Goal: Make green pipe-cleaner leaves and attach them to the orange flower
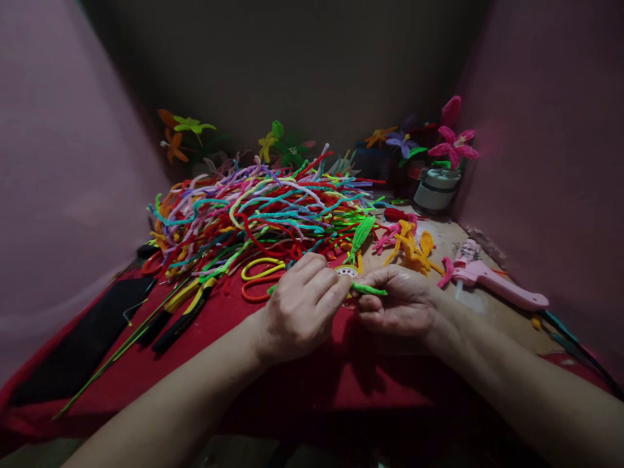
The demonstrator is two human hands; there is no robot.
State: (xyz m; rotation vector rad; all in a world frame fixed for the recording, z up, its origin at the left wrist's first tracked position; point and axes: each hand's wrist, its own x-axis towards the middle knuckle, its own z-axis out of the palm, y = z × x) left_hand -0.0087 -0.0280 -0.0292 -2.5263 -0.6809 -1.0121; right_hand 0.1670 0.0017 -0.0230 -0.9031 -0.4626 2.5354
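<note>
Head cam: left hand (305, 305) and right hand (397, 302) are both pinching a green pipe cleaner (373, 290) between them, long axis running roughly sideways, visible tip pointing right, dipping slightly. Green leaf (361, 235) just beyond the grip, pink glue gun (497, 281) off right, pliers (188, 316) off left.

The green strip (371, 290) looks fuzzy, the glue gun (506, 286) smooth.
</note>
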